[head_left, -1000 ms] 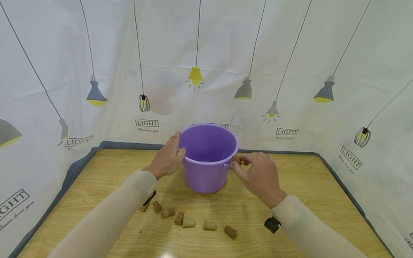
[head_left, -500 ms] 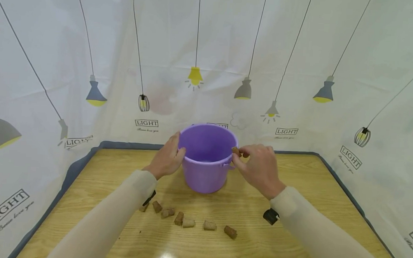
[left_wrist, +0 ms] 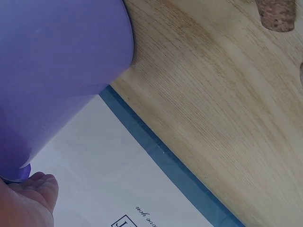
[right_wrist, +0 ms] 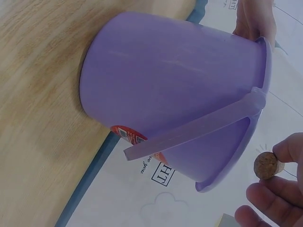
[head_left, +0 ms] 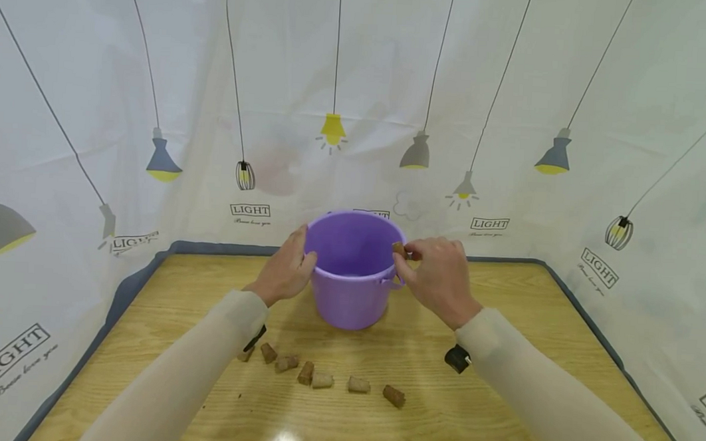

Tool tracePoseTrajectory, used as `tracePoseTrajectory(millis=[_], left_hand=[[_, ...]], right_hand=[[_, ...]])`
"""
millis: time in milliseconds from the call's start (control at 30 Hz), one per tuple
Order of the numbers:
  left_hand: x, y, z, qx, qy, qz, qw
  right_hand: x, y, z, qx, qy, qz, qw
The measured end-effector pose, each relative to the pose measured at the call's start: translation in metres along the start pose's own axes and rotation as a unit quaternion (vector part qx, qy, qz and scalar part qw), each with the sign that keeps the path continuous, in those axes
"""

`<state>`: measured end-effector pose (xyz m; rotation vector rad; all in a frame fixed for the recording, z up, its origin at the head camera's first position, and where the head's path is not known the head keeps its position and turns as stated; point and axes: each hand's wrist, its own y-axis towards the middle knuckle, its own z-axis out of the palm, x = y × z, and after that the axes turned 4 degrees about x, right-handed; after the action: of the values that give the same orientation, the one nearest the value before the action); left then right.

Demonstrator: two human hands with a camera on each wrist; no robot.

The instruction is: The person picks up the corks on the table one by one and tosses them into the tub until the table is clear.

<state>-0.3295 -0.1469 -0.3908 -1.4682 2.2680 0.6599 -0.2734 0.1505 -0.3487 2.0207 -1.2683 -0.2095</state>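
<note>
Purple plastic formed the round, tapered bucket (head_left: 351,304), upright on the pale wood-grain bench (head_left: 438,425) with its mouth facing up. The right hand (head_left: 442,278) pinched a small, stubby brown cork stopper (head_left: 398,250) between thumb and fingers. In the head view it overlapped the right side of the rim; the right wrist view showed a gap between the two. The left hand (head_left: 284,273) gripped the opposite side of the rim, thumb over the edge.

The step in hand looked like bringing this stopper to the mouth. The next move seemed to call for shifting it further inward, past the lip, then parting thumb and fingers while the left hand steadied the bucket. Seven brown and tan cork stoppers (head_left: 359,385) lay in a loose row nearer the person, so the step probably needed repeating.

One round end of the pinched stopper faced the right wrist camera, its long axis running mostly away from the lens. In the head view it appeared tilted, though too small to be sure.
</note>
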Motion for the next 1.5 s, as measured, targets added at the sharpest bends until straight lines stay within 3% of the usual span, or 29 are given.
tracePoseTrajectory(millis=[1000,1500], left_hand=[[-0.003,-0.001,0.0,-0.006,0.0,0.0,1.0],[-0.003,0.0,0.001,-0.007,0.003,0.006,1.0]], right_hand=[[0.01,0.019,0.017,0.057,-0.021,0.007,0.9981],[0.014,0.025,0.022,0.132,-0.065,0.031,0.9886]])
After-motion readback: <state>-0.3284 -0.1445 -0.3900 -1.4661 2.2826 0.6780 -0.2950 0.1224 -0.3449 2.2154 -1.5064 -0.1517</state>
